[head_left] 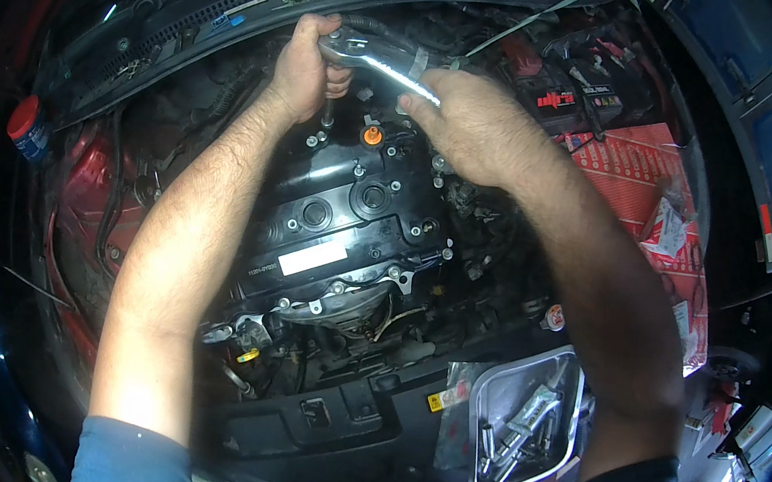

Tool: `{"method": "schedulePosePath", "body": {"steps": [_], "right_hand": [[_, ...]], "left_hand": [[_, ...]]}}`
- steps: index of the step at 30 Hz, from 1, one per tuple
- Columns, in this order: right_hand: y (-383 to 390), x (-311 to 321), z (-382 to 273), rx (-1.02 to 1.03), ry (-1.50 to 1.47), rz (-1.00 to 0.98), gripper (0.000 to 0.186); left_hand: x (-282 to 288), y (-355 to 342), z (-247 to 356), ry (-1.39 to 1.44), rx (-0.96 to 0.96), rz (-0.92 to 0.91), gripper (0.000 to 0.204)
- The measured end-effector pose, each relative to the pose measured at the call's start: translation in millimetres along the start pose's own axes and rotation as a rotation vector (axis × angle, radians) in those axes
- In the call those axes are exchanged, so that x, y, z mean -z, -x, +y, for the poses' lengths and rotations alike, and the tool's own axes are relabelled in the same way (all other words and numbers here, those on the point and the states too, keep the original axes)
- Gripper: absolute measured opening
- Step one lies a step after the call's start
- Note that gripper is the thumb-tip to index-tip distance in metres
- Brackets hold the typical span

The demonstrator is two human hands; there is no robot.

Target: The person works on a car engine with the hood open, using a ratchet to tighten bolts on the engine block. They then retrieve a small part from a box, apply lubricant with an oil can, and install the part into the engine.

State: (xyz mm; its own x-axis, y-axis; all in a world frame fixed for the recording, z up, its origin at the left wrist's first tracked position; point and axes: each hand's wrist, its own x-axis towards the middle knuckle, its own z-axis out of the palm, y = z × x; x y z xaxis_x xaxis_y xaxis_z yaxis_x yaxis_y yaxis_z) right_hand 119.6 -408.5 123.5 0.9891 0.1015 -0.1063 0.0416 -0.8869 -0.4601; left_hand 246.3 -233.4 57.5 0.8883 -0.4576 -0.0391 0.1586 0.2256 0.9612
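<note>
A shiny ratchet wrench slants across the far side of the engine. My left hand is wrapped round its head end, thumb on top. Gripping the handle end is my right hand, its fingers closed. Below my left hand a socket extension points down to the far edge of the black valve cover; whether it sits on a bolt I cannot tell. An orange cap stands up from the cover, close to the extension. Several bolts line the cover's edges.
At the near right, a metal tray holds sockets and bolts. A red printed sheet lies on the right fender, with a small white box on it. The battery is at the far right. A red-lidded container stands far left.
</note>
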Motion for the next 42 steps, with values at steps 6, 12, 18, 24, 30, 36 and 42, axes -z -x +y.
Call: {"method": "schedulePosePath", "body": {"steps": [6, 12, 18, 24, 30, 36, 42], "right_hand": [[-3, -16, -21, 0.008, 0.077, -0.023, 0.038], [-39, 5, -24, 0.057, 0.443, 0.118, 0.024], [-38, 5, 1, 0.170, 0.305, -0.029, 0.044], [-25, -5, -10, 0.120, 0.165, -0.037, 0.068], [-18, -16, -20, 0.142, 0.223, 0.019, 0.063], [-10, -29, -30, 0.064, 0.245, 0.060, 0.060], [-24, 0, -37, 0.180, 0.143, 0.154, 0.056]], "left_hand": [[18, 3, -4, 0.056, -0.016, 0.027, 0.043], [7, 14, -15, 0.221, -0.182, 0.280, 0.037], [-2, 18, -27, 0.064, -0.296, 0.304, 0.032], [13, 14, -25, 0.203, -0.222, 0.259, 0.034], [21, 15, -21, 0.176, -0.151, 0.147, 0.037], [21, 17, -18, 0.165, -0.102, 0.108, 0.036], [30, 24, 20, 0.071, -0.115, 0.114, 0.044]]}}
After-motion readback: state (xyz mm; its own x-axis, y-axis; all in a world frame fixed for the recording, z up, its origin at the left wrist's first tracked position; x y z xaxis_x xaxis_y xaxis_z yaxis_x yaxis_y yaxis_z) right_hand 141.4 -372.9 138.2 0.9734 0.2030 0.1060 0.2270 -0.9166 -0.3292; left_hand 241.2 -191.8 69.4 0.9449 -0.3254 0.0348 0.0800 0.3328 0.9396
